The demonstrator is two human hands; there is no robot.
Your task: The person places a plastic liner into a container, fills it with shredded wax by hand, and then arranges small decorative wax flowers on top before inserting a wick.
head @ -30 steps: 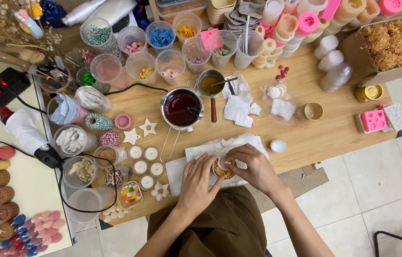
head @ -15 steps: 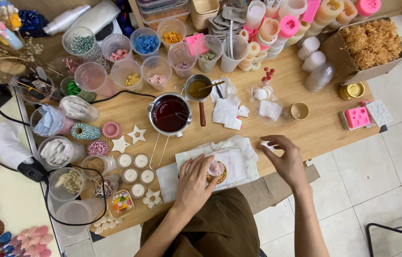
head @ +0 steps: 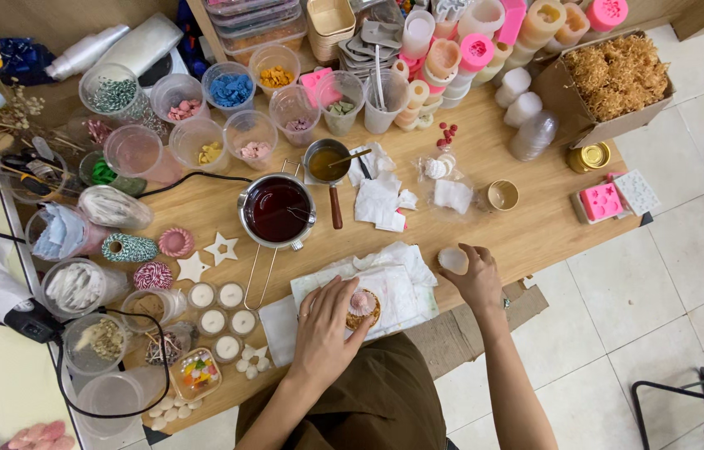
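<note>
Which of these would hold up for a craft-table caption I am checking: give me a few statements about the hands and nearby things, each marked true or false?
1. The left hand rests on a small round brown piece with a pink shell-shaped top. True.
2. The right hand grips the handle of the steel pot of dark red liquid. False: it touches a small white oval lump on the wooden table.
3. The brown piece lies on white paper towels. True.
4. The cardboard box of golden shredded filler sits beside the left hand. False: it stands at the table's far right corner.
</note>
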